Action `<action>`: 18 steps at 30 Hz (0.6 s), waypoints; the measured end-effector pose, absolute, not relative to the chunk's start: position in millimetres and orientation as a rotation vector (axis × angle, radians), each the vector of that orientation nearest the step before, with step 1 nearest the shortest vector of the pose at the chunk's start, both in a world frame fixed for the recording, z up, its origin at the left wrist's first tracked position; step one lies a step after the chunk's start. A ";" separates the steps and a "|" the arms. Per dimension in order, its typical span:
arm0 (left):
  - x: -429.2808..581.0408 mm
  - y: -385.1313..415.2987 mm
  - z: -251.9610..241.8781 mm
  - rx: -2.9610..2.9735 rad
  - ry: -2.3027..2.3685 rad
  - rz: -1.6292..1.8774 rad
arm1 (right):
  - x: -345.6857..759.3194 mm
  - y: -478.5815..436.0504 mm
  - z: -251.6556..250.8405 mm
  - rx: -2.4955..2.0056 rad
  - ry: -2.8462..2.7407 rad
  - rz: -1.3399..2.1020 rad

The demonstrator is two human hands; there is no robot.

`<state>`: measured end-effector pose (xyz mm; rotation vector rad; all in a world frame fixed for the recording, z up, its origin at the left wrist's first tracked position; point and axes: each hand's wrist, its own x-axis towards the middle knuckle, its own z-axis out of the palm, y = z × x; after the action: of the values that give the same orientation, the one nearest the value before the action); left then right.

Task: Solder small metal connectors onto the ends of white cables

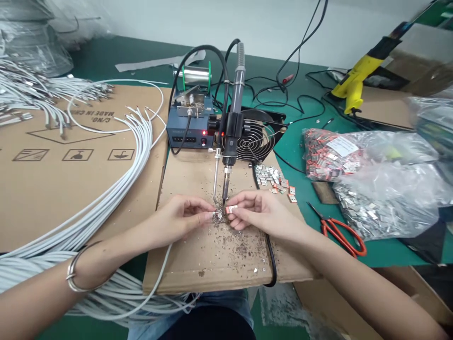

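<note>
My left hand (191, 215) pinches the end of a white cable (163, 269), which trails down over the cardboard's front edge. Between the thumb and fingers of my right hand (253, 210) is a USB connector (231, 209) with an orange-red insert. Both hands are close together under the tip of a clamped soldering iron (230, 146). A thin metal solder feed tube (216, 177) comes down beside the iron, ending near my left fingertips. Dark residue and solder bits lie beneath the fingers. Whether cable and connector touch is too small to tell.
Behind the iron stand a blue solder feeder box (189, 125), a solder spool (197, 78) and a fan (256, 140). Loose connectors (269, 175), red-handled scissors (343, 231) and bagged connectors (368, 208) lie right. White cables (141, 146) bundle at left; a yellow tool (364, 71) stands back right.
</note>
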<state>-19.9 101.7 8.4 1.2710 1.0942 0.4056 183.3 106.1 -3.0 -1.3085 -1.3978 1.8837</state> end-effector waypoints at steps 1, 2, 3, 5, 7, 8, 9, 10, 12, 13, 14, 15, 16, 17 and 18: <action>-19.2 102.3 9.2 1.266 1.105 0.406 | 180.5 107.0 -5.6 -1.279 -1.321 1.935; -18.3 102.8 10.1 1.259 1.114 0.401 | 178.6 107.6 -7.3 -1.253 -1.260 1.967; -17.3 103.3 11.0 1.249 1.123 0.394 | 177.6 107.8 -8.6 -1.237 -1.212 1.978; -15.3 103.8 12.7 1.224 1.142 0.386 | 177.2 107.1 -10.1 -1.235 -1.158 1.972; -13.5 104.0 13.9 1.207 1.146 0.373 | 177.6 105.8 -11.2 -1.245 -1.137 1.957; -12.8 104.1 14.3 1.201 1.143 0.363 | 177.7 105.3 -11.6 -1.247 -1.130 1.952; -12.3 104.1 14.5 1.197 1.139 0.354 | 177.7 104.8 -12.0 -1.246 -1.124 1.949; -12.0 104.2 14.5 1.195 1.131 0.342 | 177.7 104.6 -12.2 -1.245 -1.119 1.950; -11.8 104.4 14.1 1.191 1.117 0.327 | 177.6 104.5 -12.3 -1.249 -1.113 1.950; -11.8 104.5 14.0 1.188 1.113 0.325 | 177.5 104.4 -12.2 -1.252 -1.112 1.950; -11.8 104.4 13.9 1.183 1.109 0.323 | 177.5 104.4 -12.0 -1.251 -1.111 1.948; -11.8 104.3 13.9 1.176 1.108 0.321 | 177.6 104.2 -11.9 -1.249 -1.113 1.944; -11.7 104.1 14.1 1.165 1.113 0.325 | 177.7 103.9 -11.7 -1.245 -1.116 1.940; -11.5 103.8 14.5 1.153 1.121 0.332 | 177.8 103.6 -11.6 -1.239 -1.122 1.936; -11.2 103.6 15.0 1.143 1.123 0.335 | 177.9 103.2 -11.5 -1.235 -1.129 1.933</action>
<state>-11.2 103.6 15.0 1.1427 1.1227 0.3351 177.9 103.2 -11.5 -1.2348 -1.1288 1.9328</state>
